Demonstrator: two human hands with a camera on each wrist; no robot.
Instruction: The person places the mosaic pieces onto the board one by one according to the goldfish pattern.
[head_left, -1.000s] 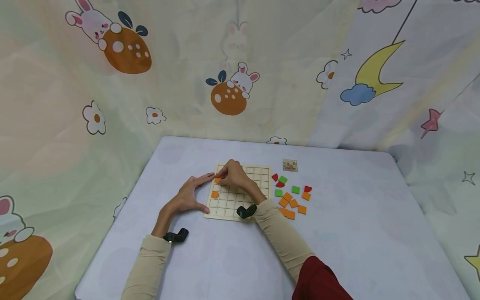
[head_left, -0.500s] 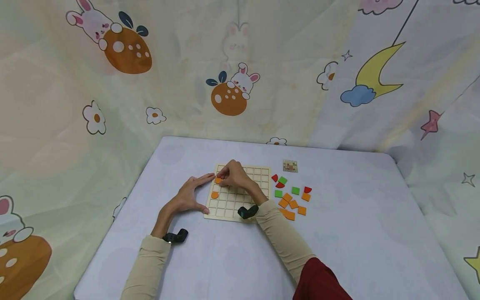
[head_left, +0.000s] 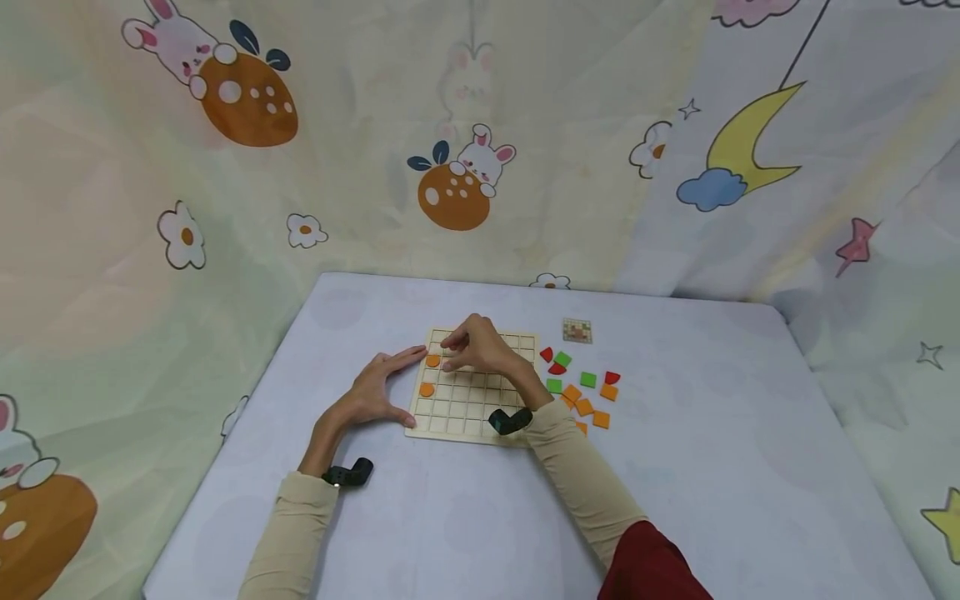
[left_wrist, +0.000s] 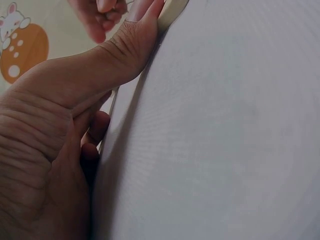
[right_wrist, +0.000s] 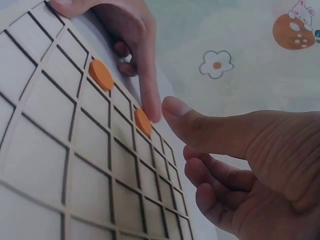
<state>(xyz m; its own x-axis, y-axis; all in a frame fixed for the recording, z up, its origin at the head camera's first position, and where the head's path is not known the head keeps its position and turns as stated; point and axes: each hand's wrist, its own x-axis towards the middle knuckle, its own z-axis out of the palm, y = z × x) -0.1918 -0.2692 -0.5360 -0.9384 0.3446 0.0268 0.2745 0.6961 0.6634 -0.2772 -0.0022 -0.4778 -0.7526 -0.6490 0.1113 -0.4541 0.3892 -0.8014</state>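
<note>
A pale wooden grid board (head_left: 457,421) lies flat on the table. Two orange round pieces, a far disc (head_left: 432,361) and a nearer disc (head_left: 427,390), sit in cells near its left side. My left hand (head_left: 371,393) has thumb and fingers spread, touching the board's left edge; in the left wrist view its thumb (left_wrist: 135,42) rests against the board's rim. Over the upper middle of the board hovers my right hand (head_left: 482,346), right of the far disc. In the right wrist view its thumb (right_wrist: 200,127) and loosely bent fingers hold nothing.
To the board's right lie loose flat pieces: several orange squares (head_left: 584,407), a few green squares (head_left: 588,380) and red quarter-round pieces (head_left: 612,377). A small patterned grid card (head_left: 577,331) lies behind them. A printed cloth wall (head_left: 360,167) stands behind the table.
My right hand has come away from the far orange disc, moving right and slightly up, and its fingers have parted from it. The disc stays on the board. My left hand stays put.
</note>
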